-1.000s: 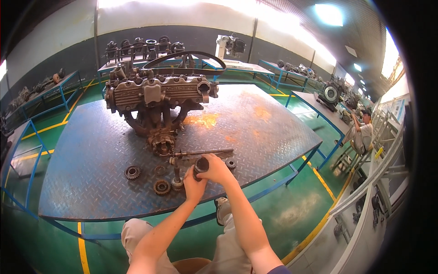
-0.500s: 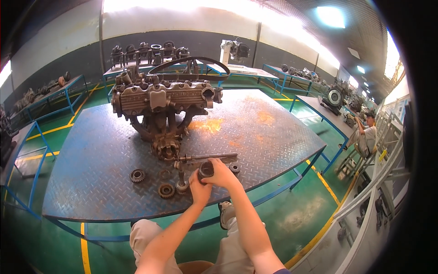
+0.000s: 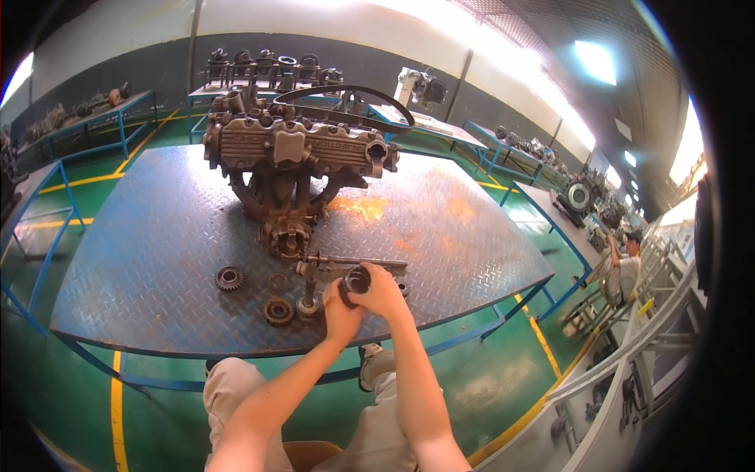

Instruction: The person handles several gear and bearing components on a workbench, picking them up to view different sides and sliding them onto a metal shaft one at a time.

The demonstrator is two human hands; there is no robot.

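Both my hands are closed round a dark, hollow ring-shaped metal part (image 3: 355,283) above the near edge of the table. My left hand (image 3: 339,318) grips it from the left and below. From the right, my right hand (image 3: 382,293) wraps it, and its opening faces up with ridges showing inside. Left of my hands lie a brownish gear (image 3: 278,311) and a dark gear (image 3: 230,278), with a thin ring (image 3: 278,281) between them. Close to my left hand a short shaft with a gear (image 3: 307,304) stands upright. A long metal shaft (image 3: 366,261) lies just beyond my hands.
A large engine (image 3: 295,153) with a loose black belt (image 3: 377,96) on top stands on the blue diamond-plate table (image 3: 157,236). Other benches with machine parts (image 3: 287,72) line the hall. A person (image 3: 625,267) sits at the right, near a grey metal frame (image 3: 629,354).
The ring-shaped part has tipped in my hands, so its hollow inside shows more. My view has shifted slightly, and both hands still hold the part.
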